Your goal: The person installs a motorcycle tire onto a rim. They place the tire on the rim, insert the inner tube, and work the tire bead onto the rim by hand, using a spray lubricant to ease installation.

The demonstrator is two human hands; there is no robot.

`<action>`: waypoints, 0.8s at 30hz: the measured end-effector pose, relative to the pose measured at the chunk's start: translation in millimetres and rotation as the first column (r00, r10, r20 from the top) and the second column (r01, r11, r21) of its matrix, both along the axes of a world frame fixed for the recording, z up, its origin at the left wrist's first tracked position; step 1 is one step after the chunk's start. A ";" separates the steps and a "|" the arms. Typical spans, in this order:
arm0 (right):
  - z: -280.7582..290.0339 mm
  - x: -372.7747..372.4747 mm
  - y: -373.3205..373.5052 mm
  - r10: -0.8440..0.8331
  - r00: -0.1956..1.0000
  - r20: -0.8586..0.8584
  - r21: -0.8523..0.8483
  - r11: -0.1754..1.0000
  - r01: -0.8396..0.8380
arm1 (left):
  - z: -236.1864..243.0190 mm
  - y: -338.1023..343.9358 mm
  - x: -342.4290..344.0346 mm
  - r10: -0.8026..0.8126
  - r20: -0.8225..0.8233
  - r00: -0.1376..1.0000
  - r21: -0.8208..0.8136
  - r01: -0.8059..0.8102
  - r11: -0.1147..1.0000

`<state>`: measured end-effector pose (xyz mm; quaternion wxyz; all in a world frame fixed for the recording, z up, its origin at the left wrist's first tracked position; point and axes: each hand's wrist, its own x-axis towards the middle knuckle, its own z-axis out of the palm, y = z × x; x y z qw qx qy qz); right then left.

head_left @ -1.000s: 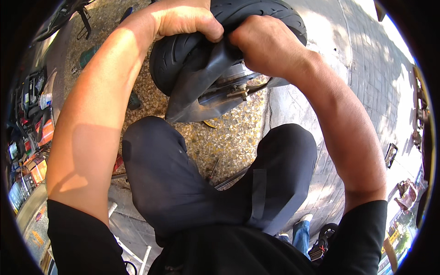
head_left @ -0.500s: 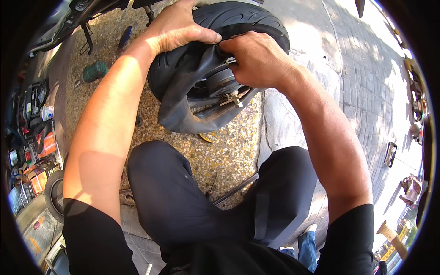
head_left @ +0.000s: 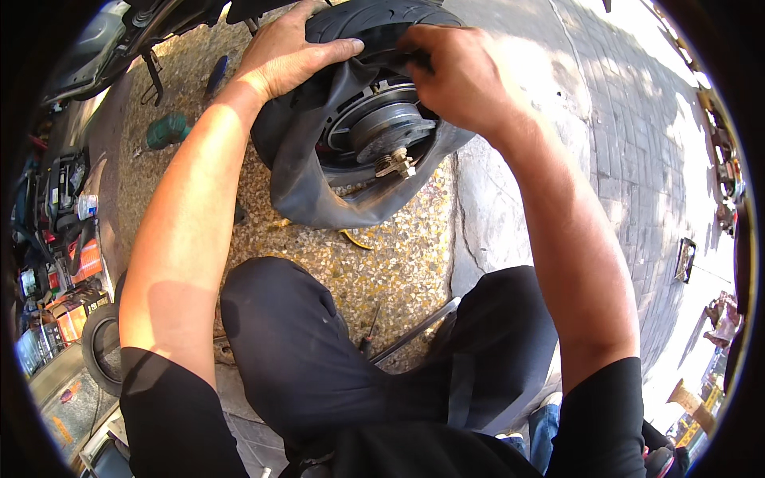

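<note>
A scooter-type wheel with a black treaded tire (head_left: 382,16) lies in front of my knees. Out of it hangs a limp black inner tube (head_left: 299,179), draped in a loop around the metal hub (head_left: 386,127) with its axle and nut (head_left: 396,165). My left hand (head_left: 291,56) clasps the tire's upper left, thumb stretched over the sidewall and fingertips hidden behind the tread. At the upper right, my right hand (head_left: 470,80) is closed with curled fingers at the tire's inner edge, where the tube goes in; the fingertips are partly hidden and blurred.
Left of the wheel lies a green cylindrical object (head_left: 166,131). A screwdriver (head_left: 368,341) and a long metal bar (head_left: 414,331) lie between my legs. Parts and boxes (head_left: 76,307) crowd the far left, beside a small tire (head_left: 100,350). Another person's jeans (head_left: 543,430) show behind my right knee.
My right hand has moved up and away from the hub, which now shows more fully. My left hand keeps its hold on the tire. The wheel sits slightly higher and further left in view.
</note>
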<state>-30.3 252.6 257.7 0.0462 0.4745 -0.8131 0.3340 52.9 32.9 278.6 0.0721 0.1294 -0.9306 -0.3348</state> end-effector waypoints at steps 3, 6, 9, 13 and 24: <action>0.8 32.5 4.7 -0.273 0.956 0.105 0.069 0.961 0.266 | -1.1 -3.7 -2.2 0.026 0.021 0.999 -0.045 -0.025 0.999; -13.8 67.1 -4.4 0.045 0.765 0.643 0.341 0.877 -0.338 | -3.7 -9.9 -5.8 0.034 -0.003 0.999 -0.123 -0.034 0.992; -36.6 105.1 -27.3 0.070 0.637 0.768 0.324 0.815 -0.480 | -22.4 -15.3 -15.0 0.025 -0.078 0.997 -0.209 -0.041 0.977; -73.6 124.7 -42.4 -0.019 0.550 0.835 0.245 0.908 -0.341 | -22.7 -13.1 -24.9 0.020 -0.054 0.998 -0.168 -0.029 0.985; -68.9 154.6 -69.4 0.220 0.304 0.927 -0.121 0.942 -0.314 | -9.4 -20.2 -32.8 -0.106 0.009 0.994 0.052 0.106 0.993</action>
